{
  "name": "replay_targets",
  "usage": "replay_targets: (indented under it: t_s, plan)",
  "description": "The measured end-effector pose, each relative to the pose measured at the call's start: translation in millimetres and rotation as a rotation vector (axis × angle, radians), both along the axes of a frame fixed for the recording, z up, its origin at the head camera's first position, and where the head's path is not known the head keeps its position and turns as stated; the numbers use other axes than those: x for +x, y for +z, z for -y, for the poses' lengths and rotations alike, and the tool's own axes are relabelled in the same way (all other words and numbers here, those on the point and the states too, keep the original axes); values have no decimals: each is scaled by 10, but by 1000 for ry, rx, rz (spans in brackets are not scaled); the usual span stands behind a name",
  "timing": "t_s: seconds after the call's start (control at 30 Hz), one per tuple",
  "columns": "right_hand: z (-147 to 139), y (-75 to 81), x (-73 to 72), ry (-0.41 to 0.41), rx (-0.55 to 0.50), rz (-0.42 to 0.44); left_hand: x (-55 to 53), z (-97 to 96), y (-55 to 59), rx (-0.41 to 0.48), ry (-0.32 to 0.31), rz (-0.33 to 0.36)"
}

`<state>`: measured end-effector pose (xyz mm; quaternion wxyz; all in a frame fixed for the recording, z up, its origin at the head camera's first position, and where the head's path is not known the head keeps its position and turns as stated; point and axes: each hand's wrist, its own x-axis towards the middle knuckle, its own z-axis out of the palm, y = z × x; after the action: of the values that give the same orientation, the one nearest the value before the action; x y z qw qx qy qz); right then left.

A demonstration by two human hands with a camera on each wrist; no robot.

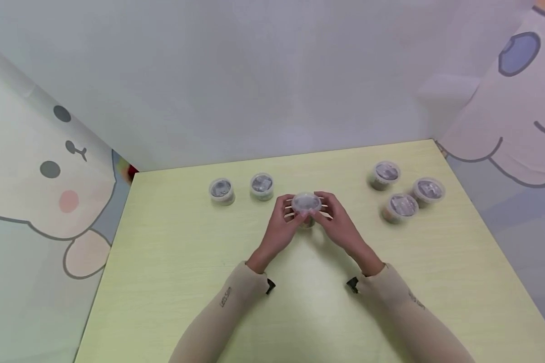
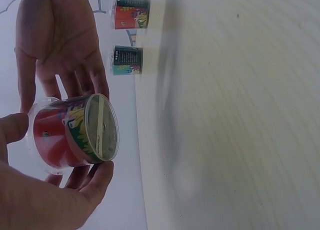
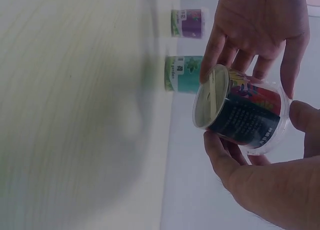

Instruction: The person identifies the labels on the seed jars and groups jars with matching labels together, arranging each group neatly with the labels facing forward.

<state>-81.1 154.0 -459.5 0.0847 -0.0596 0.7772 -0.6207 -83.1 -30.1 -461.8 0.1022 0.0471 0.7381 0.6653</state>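
A small plastic tub with a clear lid is held between both hands above the table. My left hand grips it from the left and my right hand from the right, thumbs near each other at the lid's near edge. In the left wrist view the tub shows a red, patterned label, and a pale flat stick lies across its clear base. Dark label with white print faces the right wrist camera, where the left hand curls round the far side of the tub.
Two lidded tubs, one at the left and another nearer the middle, stand toward the back. Three more stand at right: a rear tub, a front tub and an outer tub. A pale wall borders the yellowish table.
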Motion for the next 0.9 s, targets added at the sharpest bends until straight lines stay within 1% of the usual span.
replay_targets:
  t_s: [0.1,0.17,0.3,0.43,0.5,0.73,0.83,0.9]
  plan:
    - [9,-12,9,6,-5,-2,22,6,5,-18,3,6]
    - [4,-7,12,17,-10,3,27,22,17,-30,-1,-3]
    - [-17,27,8,41,-27,33,3,79,38,-27,-21,-19]
    - [-37,63,11,72,-53,56,-28,144,66,-25,-38,-1]
    - [-45,76,19,91,-66,68,-34,172,79,-30,-53,10]
    - [-44,100,45,166,-121,111,-14,249,106,-26,-154,55]
    - [-35,99,58,180,-117,114,8,264,91,-18,-171,54]
    - [-30,95,65,181,-110,110,27,264,86,-7,-166,53]
